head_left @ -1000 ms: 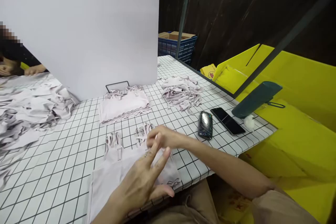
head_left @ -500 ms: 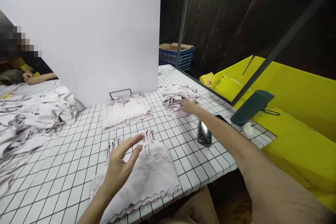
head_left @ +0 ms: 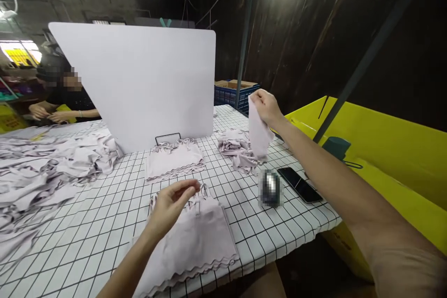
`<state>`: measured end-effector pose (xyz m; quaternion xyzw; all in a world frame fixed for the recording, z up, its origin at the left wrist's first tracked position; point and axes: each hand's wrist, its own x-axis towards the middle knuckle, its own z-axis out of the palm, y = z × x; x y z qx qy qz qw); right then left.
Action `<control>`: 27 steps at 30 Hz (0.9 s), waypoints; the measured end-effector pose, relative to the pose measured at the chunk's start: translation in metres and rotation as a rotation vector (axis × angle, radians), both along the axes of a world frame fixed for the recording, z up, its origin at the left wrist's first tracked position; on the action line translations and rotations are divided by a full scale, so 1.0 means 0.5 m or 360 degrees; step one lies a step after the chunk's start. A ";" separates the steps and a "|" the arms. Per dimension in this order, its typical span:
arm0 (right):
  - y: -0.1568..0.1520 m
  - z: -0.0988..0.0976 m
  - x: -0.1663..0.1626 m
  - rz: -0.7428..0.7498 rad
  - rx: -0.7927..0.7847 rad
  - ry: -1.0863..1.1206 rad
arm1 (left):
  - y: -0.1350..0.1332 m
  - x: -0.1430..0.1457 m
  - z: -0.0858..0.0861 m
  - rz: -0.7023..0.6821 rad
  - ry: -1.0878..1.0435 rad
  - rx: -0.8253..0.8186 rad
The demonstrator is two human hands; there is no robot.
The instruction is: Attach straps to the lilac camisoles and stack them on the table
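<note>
My right hand (head_left: 265, 106) is raised over the right side of the table, its fingers pinched on the upper edge of a pale pink fabric piece (head_left: 259, 132). The piece hangs down in front of a loose heap of the same fabric (head_left: 232, 142). My left hand (head_left: 171, 205) hovers over the top end of a near stack of pale pink strapped tops (head_left: 206, 228). Its fingers are curved, with a small gap between them and the thumb, and nothing shows in it. Thin straps stick up beside its fingertips. The stack's lower edges are wavy.
Behind the near stack lies a second stack of tops (head_left: 174, 160) before a white upright board (head_left: 150, 79). Loose fabric (head_left: 63, 163) covers the left. A phone (head_left: 300, 185) and a blurred dark object (head_left: 270, 189) lie right, beside a yellow bin (head_left: 401, 144). Another person sits far left.
My right hand has lifted from the loose heap with a fabric piece in it. My left thumb and fingers have come closer together. The view has tilted up.
</note>
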<state>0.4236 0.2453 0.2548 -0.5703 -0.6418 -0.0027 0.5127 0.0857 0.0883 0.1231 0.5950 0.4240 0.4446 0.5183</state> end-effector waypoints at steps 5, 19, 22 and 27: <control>-0.088 0.044 -0.125 0.0659 -0.0298 0.0722 | 0.024 0.093 0.088 -0.0169 -0.0125 0.0201; -0.176 -0.001 -0.274 0.1386 -0.0604 0.0853 | 0.031 0.001 0.128 0.0434 -0.0479 0.0356; -0.184 -0.025 -0.298 0.1361 -0.0567 0.0879 | 0.018 -0.029 0.157 0.0419 -0.0548 0.0232; -0.209 -0.021 -0.347 0.1570 -0.0656 0.0985 | -0.008 -0.023 0.142 0.0321 -0.0271 0.0387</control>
